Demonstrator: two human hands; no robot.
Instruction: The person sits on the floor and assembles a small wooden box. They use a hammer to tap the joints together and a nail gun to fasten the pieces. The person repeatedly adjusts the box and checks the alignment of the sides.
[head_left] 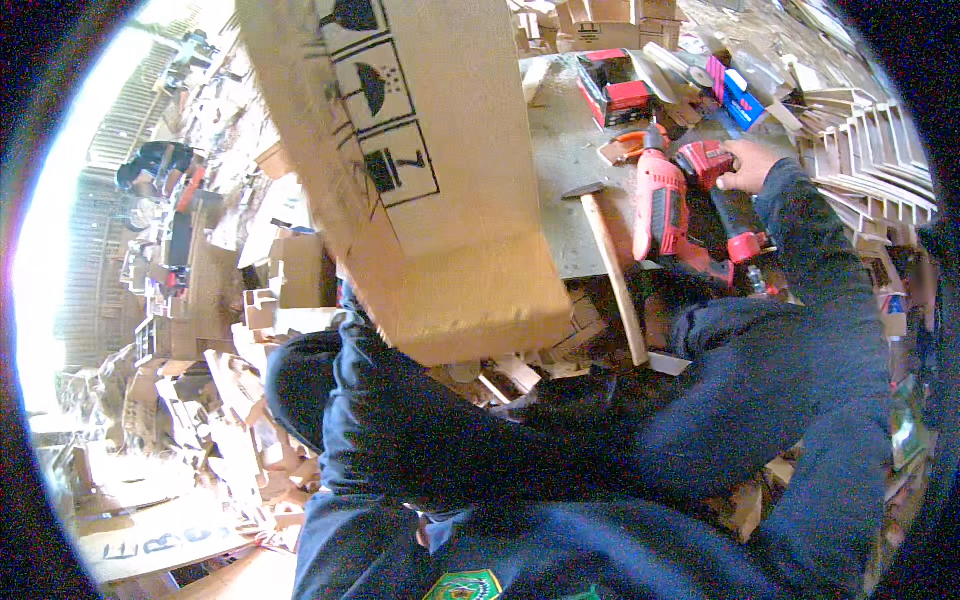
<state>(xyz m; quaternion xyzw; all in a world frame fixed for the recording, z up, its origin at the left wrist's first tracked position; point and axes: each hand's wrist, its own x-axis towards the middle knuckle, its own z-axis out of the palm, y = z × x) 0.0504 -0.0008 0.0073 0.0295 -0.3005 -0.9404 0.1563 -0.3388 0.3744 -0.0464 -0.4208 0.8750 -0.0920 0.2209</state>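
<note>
A tall cardboard box point(480, 150) with printed black handling symbols stands slanted in front of me, over my left leg. My left sleeve reaches up behind it, and the box hides my left hand. At the right, my right hand point(750, 165) is closed on the red base of a red-and-black cordless driver point(737, 212), whose nose points toward me. Just left of it lies a red corded drill point(662, 205), bit pointing away. A hammer point(615, 265) with a wooden handle rests head-up against the grey work surface point(570, 235), its handle hanging over the near edge.
On the far part of the surface are a red-and-black small box point(612, 88), a blue-and-pink package point(738, 98) and an orange-handled tool point(625, 148). Slatted wooden pieces point(880, 150) stack at the right. Wood offcuts point(240, 390) litter the left; another person point(160, 170) is beyond.
</note>
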